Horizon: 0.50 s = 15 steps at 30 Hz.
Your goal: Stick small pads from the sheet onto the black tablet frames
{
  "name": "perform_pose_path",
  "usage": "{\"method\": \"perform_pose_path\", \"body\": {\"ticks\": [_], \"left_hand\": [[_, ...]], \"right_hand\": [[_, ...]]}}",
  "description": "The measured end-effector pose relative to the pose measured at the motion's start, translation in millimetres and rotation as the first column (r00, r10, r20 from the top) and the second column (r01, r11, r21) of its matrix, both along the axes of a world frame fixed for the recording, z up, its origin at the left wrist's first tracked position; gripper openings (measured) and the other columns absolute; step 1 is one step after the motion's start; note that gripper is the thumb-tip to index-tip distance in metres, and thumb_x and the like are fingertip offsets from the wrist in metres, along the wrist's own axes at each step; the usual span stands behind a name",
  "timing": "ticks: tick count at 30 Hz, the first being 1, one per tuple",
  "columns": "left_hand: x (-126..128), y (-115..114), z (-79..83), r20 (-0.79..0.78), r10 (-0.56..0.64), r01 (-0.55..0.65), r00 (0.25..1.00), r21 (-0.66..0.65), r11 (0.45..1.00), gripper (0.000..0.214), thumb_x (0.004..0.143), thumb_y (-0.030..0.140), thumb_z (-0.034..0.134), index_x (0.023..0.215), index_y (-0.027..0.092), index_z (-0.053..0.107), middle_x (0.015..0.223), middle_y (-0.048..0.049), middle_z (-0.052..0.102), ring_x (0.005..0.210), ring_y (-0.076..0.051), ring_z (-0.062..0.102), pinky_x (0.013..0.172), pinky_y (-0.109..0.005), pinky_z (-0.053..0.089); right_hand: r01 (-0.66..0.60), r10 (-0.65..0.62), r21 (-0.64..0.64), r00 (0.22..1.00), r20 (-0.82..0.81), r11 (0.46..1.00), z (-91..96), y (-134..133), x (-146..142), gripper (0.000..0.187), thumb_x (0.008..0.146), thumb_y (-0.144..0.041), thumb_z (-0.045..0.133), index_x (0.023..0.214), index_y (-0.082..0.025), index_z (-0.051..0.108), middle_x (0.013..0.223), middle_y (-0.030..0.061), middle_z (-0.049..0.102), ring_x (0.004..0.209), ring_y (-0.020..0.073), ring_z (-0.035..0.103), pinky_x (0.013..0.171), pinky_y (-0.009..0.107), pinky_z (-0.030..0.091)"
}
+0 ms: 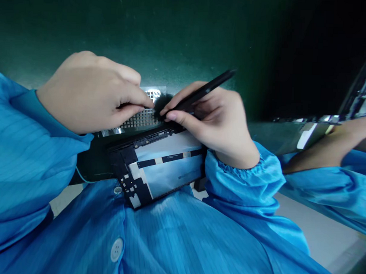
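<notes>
My right hand (223, 122) grips a slim black pen-shaped tool (207, 89), its upper end slanting up to the right. The tool's lower end is hidden among the fingertips, beside a dark blurred patch. My left hand (94, 92) is closed, thumb and index finger together over a clear sheet of small square pieces (141, 119). What those fingers pinch, if anything, is covered. Below both hands, an opened tablet-like device (169, 164) leans tilted between the table edge and my blue smock, its silvery battery and black circuit parts exposed.
The dark green table (190, 32) spreads out ahead. At the right stands a large dark panel (320, 58) with electronic parts along its edge. Another person's arm (322, 149) in a blue sleeve reaches in below it.
</notes>
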<state>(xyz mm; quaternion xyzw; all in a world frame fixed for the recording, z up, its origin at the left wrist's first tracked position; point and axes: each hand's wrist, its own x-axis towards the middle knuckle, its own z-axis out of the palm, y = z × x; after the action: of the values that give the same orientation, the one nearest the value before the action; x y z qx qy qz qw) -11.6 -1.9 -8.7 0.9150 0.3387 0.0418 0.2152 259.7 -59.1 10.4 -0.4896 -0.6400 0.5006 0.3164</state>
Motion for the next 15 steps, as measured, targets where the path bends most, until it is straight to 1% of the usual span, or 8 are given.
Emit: {"method": "perform_pose_path", "body": {"ticks": [2, 3, 5, 7, 8, 9, 12, 15], "left_hand": [[-0.2, -0.9, -1.5, 0.041, 0.015, -0.014, 0.999, -0.030, 0.999, 0.058, 0.110, 0.048, 0.033, 0.129, 0.032, 0.086, 0.089, -0.0011, 0.068, 0.095, -0.021, 0.073, 0.099, -0.040, 0.054], [-0.2, -1.3, -2.0, 0.053, 0.020, -0.018, 0.998, -0.035, 0.999, 0.060, 0.111, 0.049, 0.031, 0.129, 0.033, 0.086, 0.091, -0.0010, 0.068, 0.093, -0.020, 0.071, 0.099, -0.039, 0.054], [0.0, -1.8, -2.1, 0.041, 0.009, -0.008, 0.999, -0.022, 1.000, 0.065, 0.113, 0.052, 0.025, 0.129, 0.035, 0.086, 0.092, -0.0011, 0.068, 0.090, -0.019, 0.068, 0.097, -0.037, 0.053], [-0.3, -1.6, -1.1, 0.016, 0.000, 0.000, 1.000, -0.004, 1.000, 0.069, 0.113, 0.055, 0.022, 0.129, 0.035, 0.086, 0.091, -0.0019, 0.067, 0.086, -0.019, 0.064, 0.093, -0.035, 0.051], [-0.5, -1.4, -0.4, 0.011, 0.004, -0.004, 1.000, -0.002, 1.000, 0.070, 0.113, 0.057, 0.021, 0.129, 0.035, 0.086, 0.089, -0.0027, 0.066, 0.083, -0.019, 0.062, 0.092, -0.036, 0.050], [-0.8, -1.1, 0.3, 0.012, 0.011, -0.011, 1.000, -0.005, 1.000, 0.072, 0.113, 0.060, 0.021, 0.129, 0.034, 0.086, 0.087, -0.0033, 0.065, 0.081, -0.019, 0.060, 0.093, -0.037, 0.050], [-1.8, -0.5, 0.7, 0.031, 0.036, -0.035, 0.999, -0.032, 0.999, 0.076, 0.112, 0.065, 0.021, 0.125, 0.032, 0.088, 0.084, -0.0039, 0.061, 0.080, -0.020, 0.059, 0.096, -0.041, 0.049], [-2.8, -0.9, -1.0, 0.054, 0.037, -0.035, 0.998, -0.025, 0.999, 0.074, 0.110, 0.065, 0.022, 0.123, 0.034, 0.088, 0.082, -0.0036, 0.061, 0.078, -0.019, 0.059, 0.090, -0.039, 0.048]], "right_hand": [[0.166, -0.157, 0.061, 0.980, -0.124, 0.984, -1.5, -13.3, 2.9, 0.013, 0.098, -0.034, 0.089, 0.101, -0.026, 0.079, 0.092, -0.0009, 0.083, 0.077, 0.0151, 0.079, 0.072, 0.028, 0.069], [0.281, -0.262, 0.106, 0.951, -0.165, 0.954, -2.9, -22.6, 3.4, 0.010, 0.100, -0.031, 0.086, 0.102, -0.026, 0.079, 0.092, -0.0006, 0.082, 0.075, 0.0139, 0.078, 0.070, 0.027, 0.068], [0.483, -0.451, 0.209, 0.874, -0.183, 0.850, -7.2, -42.8, 2.6, 0.007, 0.102, -0.027, 0.083, 0.103, -0.026, 0.077, 0.092, -0.0002, 0.077, 0.079, 0.0136, 0.077, 0.071, 0.027, 0.067], [0.574, -0.562, 0.311, 0.816, -0.136, 0.757, -13.5, -59.2, 0.2, 0.008, 0.103, -0.026, 0.081, 0.105, -0.028, 0.074, 0.094, 0.0000, 0.072, 0.085, 0.0152, 0.076, 0.076, 0.030, 0.067], [0.575, -0.578, 0.356, 0.808, -0.111, 0.737, -17.0, -64.4, -1.0, 0.008, 0.104, -0.027, 0.080, 0.106, -0.029, 0.072, 0.095, 0.0003, 0.071, 0.087, 0.0161, 0.076, 0.077, 0.032, 0.067], [0.560, -0.576, 0.389, 0.813, -0.087, 0.732, -20.6, -67.5, -1.8, 0.009, 0.105, -0.027, 0.078, 0.107, -0.030, 0.070, 0.096, 0.0006, 0.070, 0.088, 0.0171, 0.077, 0.078, 0.034, 0.068], [0.499, -0.538, 0.440, 0.842, -0.043, 0.746, -29.3, -68.1, -1.5, 0.009, 0.105, -0.026, 0.076, 0.109, -0.030, 0.069, 0.098, 0.0017, 0.071, 0.090, 0.0182, 0.077, 0.079, 0.036, 0.068], [0.467, -0.523, 0.479, 0.852, -0.020, 0.743, -30.8, -67.4, 0.8, 0.011, 0.105, -0.022, 0.074, 0.111, -0.029, 0.069, 0.097, 0.0014, 0.071, 0.090, 0.0179, 0.076, 0.074, 0.035, 0.065]]}}
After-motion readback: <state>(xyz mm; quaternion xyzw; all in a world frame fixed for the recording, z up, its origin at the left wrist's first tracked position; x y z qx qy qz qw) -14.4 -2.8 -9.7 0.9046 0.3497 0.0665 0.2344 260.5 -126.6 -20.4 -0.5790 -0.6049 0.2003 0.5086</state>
